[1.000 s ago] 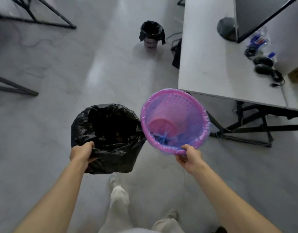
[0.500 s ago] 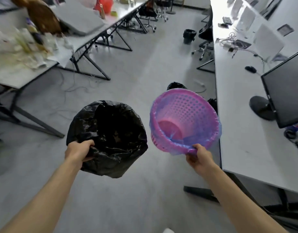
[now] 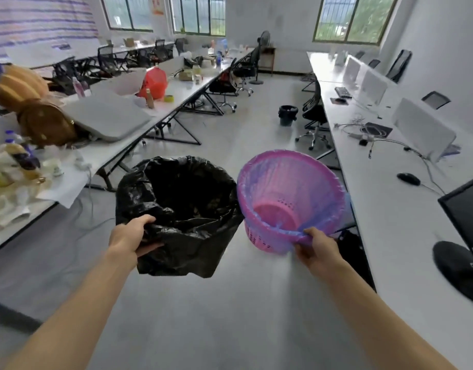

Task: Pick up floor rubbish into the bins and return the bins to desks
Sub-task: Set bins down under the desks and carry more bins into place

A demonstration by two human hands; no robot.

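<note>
I carry two bins above the grey floor. My left hand (image 3: 132, 237) grips the near rim of a bin lined with a black bag (image 3: 176, 209); some dark rubbish lies inside. My right hand (image 3: 316, 248) pinches the near rim of a pink perforated bin (image 3: 288, 198) with a thin blue-purple liner, which looks empty. Both bins hang side by side, almost touching. Another black-lined bin (image 3: 288, 115) stands on the floor farther down the aisle, beside the right desk row.
A long white desk (image 3: 390, 209) runs along the right with a monitor (image 3: 467, 225), mouse (image 3: 408, 179) and cables. A cluttered desk row (image 3: 101, 145) lies on the left. Office chairs (image 3: 314, 121) stand ahead. The aisle between runs forward.
My head has tilted up from the floor, so the whole room shows. Both hands keep their grip on the bins, which have stayed level in front of me.
</note>
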